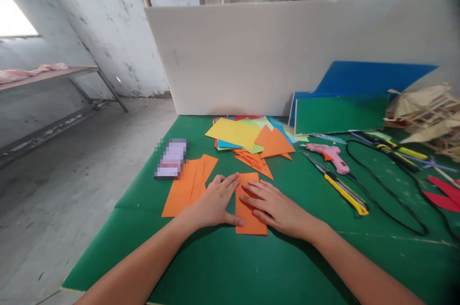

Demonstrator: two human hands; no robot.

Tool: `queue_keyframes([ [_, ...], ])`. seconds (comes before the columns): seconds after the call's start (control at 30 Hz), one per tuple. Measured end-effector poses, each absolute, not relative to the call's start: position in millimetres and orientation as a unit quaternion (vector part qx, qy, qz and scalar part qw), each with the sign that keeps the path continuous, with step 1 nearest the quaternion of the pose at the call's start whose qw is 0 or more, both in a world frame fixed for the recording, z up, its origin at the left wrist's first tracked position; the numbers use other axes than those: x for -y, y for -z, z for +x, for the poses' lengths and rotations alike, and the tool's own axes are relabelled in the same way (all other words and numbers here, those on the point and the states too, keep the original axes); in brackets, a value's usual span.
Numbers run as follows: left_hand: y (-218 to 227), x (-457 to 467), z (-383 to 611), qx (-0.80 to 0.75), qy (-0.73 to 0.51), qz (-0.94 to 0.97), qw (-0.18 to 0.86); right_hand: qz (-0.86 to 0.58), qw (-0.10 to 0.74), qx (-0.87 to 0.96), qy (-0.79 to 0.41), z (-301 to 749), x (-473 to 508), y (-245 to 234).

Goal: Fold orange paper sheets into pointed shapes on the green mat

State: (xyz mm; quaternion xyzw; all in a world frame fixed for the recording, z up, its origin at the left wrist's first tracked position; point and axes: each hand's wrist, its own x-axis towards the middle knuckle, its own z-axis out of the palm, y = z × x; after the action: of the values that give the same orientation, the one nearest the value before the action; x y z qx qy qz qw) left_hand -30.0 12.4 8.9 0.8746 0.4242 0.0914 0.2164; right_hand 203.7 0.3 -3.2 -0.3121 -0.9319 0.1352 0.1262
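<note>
A narrow piece of orange paper (249, 226), seemingly folded, lies flat on the green table in front of me. My left hand (217, 202) rests at its left edge, with fingertips near the top corner and the thumb lower down on the paper. Across its right side my right hand (275, 204) lies flat, fingers spread and pressing on the surface. Both hands are open, and the right one covers part of the sheet. Just left of my left hand are more orange sheets (183, 190), partly under a blurred phone (173, 157).
Coloured paper (233, 132) and folded orange pieces (255, 161) lie ahead. To the right are a pink glue gun (332, 155) with a black cord, a yellow utility knife (347, 194) and a green board (341, 114). A white panel (251, 56) stands behind the table (215, 266).
</note>
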Motion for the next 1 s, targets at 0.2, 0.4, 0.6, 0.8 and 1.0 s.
queue_keyframes([
  [0.2, -14.3, -12.3, -27.5, -0.420, -0.071, 0.885, 0.187, -0.245, 0.134, 0.943, -0.181, 206.3, 7.9, -6.8],
  [0.4, -16.7, -11.2, -25.4, -0.417, -0.056, 0.891, 0.168, -0.266, 0.132, 0.937, -0.185, 212.2, 1.9, 4.4],
  [0.6, -16.6, -12.3, -24.4, -0.417, -0.026, 0.895, 0.158, -0.428, 0.167, 0.885, -0.069, 224.7, -19.0, 12.6],
  [0.8, -17.1, -12.8, -23.9, -0.419, -0.003, 0.895, 0.151, -0.488, 0.154, 0.859, -0.025, 228.4, -27.4, 14.6],
  [1.0, -16.0, -12.9, -24.1, -0.416, -0.005, 0.897, 0.150, -0.491, 0.124, 0.862, 0.016, 222.7, -22.7, 12.5],
])
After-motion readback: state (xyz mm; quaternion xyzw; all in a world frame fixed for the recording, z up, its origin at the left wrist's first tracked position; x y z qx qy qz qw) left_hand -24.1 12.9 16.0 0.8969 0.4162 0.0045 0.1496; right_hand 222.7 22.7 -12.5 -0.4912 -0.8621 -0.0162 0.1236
